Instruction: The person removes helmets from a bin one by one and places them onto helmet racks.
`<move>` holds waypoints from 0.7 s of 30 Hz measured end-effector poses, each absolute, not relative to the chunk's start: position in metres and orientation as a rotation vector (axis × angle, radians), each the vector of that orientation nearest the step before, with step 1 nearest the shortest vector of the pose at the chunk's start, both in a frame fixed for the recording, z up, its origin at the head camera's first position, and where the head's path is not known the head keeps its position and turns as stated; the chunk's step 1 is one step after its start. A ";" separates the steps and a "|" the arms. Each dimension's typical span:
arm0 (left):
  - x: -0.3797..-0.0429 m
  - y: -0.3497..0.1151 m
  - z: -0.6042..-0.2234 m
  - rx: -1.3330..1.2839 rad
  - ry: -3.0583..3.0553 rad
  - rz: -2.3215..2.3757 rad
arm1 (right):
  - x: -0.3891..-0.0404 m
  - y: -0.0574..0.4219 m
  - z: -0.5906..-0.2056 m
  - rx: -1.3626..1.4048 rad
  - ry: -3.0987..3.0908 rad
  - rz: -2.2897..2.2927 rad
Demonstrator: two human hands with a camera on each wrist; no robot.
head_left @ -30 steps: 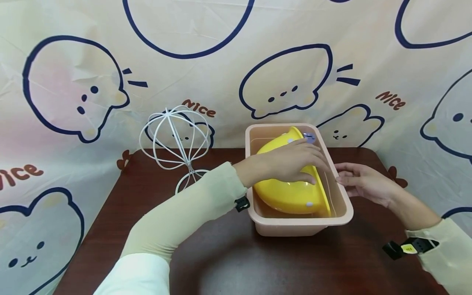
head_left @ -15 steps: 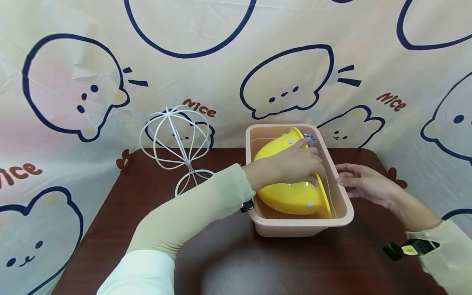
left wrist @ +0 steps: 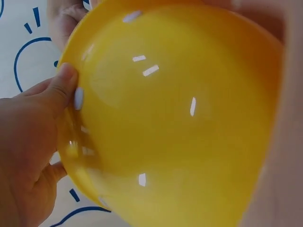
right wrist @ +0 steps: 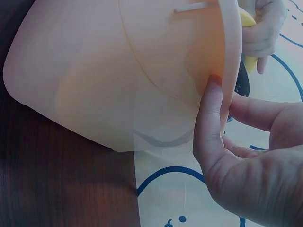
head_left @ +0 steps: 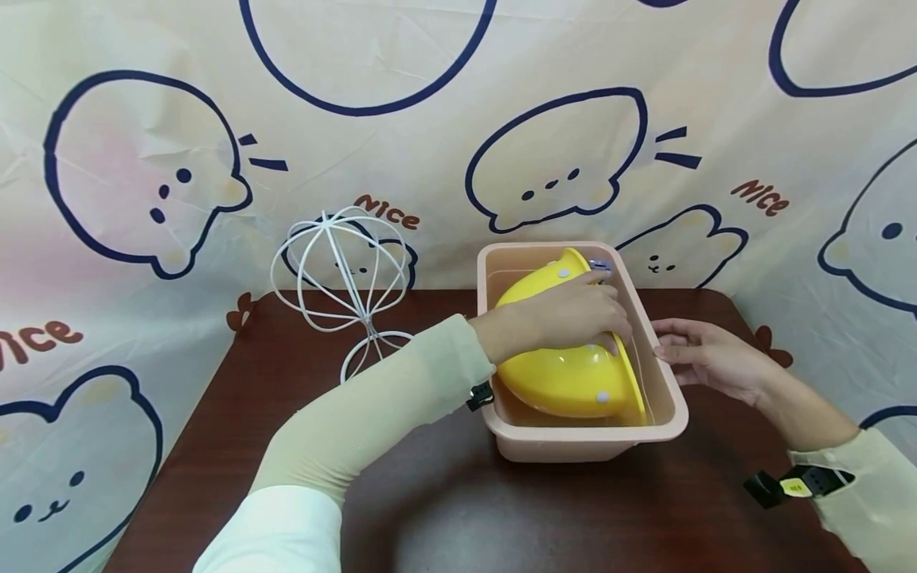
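Note:
A glossy yellow plastic helmet (head_left: 566, 382) with pale dots near its rim lies on its side in a light pink tub (head_left: 587, 434). My left hand (head_left: 573, 314) grips the helmet's rim, its thumb (left wrist: 64, 87) on the outside and the other fingers over the edge. My right hand (head_left: 705, 354) pinches the tub's right rim; in the right wrist view its thumb (right wrist: 210, 101) presses the outer wall. A small purple piece (head_left: 600, 266) shows by the helmet's far edge. The helmet's inside is mostly hidden.
A white wire hat stand (head_left: 365, 314) with a rounded cage top stands left of the tub, behind my left forearm. Both are on a dark brown wooden table (head_left: 458, 509). A cartoon-printed cloth (head_left: 430, 159) hangs close behind the table.
My left hand has gone from lying over the helmet to gripping its rim, fingers now curled over the edge. The right hand, tub and hat stand look unmoved.

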State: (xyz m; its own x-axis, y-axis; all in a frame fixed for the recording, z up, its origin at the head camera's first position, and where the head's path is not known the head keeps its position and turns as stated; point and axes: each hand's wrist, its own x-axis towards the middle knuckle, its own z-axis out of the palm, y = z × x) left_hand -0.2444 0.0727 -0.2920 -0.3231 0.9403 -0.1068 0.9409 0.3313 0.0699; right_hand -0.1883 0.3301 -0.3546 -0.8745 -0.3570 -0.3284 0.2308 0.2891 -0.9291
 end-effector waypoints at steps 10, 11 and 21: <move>-0.260 0.065 -0.284 1.662 2.455 0.296 | -0.188 0.331 -0.355 -0.111 2.107 -1.618; -0.261 0.064 -0.283 1.655 2.455 0.329 | -0.188 0.331 -0.355 -0.110 2.112 -1.616; -0.271 0.061 -0.279 1.609 2.408 0.480 | -0.188 0.334 -0.359 -0.115 2.124 -1.618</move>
State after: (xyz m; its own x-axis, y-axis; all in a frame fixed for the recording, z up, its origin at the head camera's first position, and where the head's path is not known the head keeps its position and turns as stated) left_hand -0.2708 0.0611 -0.2792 -0.3845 0.9231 0.0097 0.8563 0.3527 0.3773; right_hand -0.1881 0.3342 -0.3592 -0.8886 -0.3381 -0.3100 0.2090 0.3033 -0.9297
